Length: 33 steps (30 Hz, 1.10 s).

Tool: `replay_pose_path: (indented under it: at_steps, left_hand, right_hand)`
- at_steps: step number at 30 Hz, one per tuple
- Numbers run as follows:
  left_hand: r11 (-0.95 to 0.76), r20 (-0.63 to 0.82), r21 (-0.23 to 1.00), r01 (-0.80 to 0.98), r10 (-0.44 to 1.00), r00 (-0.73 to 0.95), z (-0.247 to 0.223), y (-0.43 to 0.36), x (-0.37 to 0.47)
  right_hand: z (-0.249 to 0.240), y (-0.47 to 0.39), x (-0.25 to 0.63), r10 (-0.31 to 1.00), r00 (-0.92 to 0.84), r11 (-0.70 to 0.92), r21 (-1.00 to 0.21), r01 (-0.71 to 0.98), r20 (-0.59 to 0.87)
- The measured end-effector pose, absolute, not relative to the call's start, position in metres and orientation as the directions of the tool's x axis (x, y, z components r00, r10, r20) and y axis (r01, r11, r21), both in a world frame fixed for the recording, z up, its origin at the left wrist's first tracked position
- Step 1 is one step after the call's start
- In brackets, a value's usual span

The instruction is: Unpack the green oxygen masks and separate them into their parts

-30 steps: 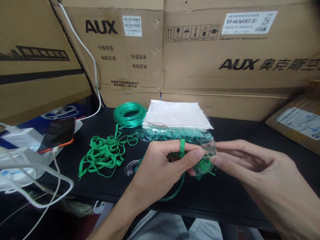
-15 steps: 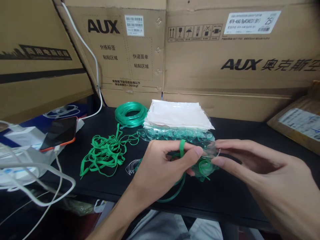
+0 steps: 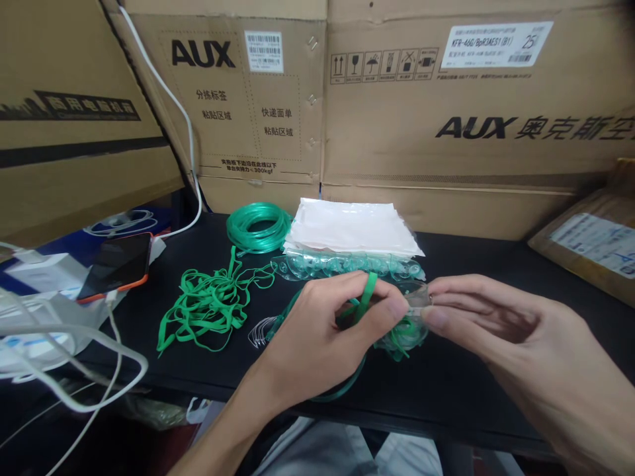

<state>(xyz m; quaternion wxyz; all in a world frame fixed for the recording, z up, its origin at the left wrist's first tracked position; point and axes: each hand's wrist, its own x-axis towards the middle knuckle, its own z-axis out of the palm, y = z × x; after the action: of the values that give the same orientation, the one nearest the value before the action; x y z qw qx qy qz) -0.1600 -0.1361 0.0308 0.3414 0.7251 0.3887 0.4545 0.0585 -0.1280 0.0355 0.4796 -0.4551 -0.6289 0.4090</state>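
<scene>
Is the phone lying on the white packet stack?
No, the phone lies at the far left beside the white charger, well away from the white packet stack.

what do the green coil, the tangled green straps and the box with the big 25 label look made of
Green coil: probably soft plastic tubing, glossy and see-through, with bright highlights along its loops.
Tangled green straps: perhaps woven elastic or fabric, matte and opaque, flat and limp in their folds.
Box with the 25 label: cardboard, matte brown, with printed handling symbols and creased edges.
</scene>
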Motion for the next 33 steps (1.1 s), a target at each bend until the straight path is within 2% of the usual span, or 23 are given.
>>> replay_pose_path:
  at_steps: [4,8,12,15,22,29,33]
  left_hand:
    - [-0.509,0.431,0.827,0.239,0.847,0.312,0.03,-0.134,-0.158]
    - [-0.54,0.479,0.827,0.156,0.822,0.309,0.031,-0.13,-0.161]
    - [-0.507,0.476,0.862,0.021,0.823,0.311,0.031,-0.126,-0.166]
    - [-0.477,0.464,0.878,-0.03,0.834,0.299,0.029,-0.125,-0.165]
    - [-0.471,0.442,0.88,0.063,0.86,0.254,0.027,-0.122,-0.163]
    - [-0.437,0.434,0.899,-0.03,0.879,0.196,0.022,-0.12,-0.163]
    - [-0.388,0.385,0.921,-0.037,0.891,0.241,0.023,-0.12,-0.165]
  right_hand:
    - [0.035,-0.131,0.057,0.955,-0.116,0.292,-0.93,0.223,0.272]
    - [0.033,-0.13,0.059,0.934,-0.194,0.328,-0.934,0.14,0.299]
    - [0.033,-0.127,0.058,0.892,-0.408,0.251,-0.964,0.083,0.197]
    - [0.031,-0.125,0.054,0.871,-0.474,0.164,-0.986,0.038,0.127]
    - [0.024,-0.119,0.045,0.895,-0.423,0.131,-0.99,-0.06,0.144]
    - [0.023,-0.119,0.049,0.908,-0.387,0.132,-0.986,-0.098,0.16]
    - [0.023,-0.119,0.051,0.911,-0.395,0.097,-0.992,-0.083,0.122]
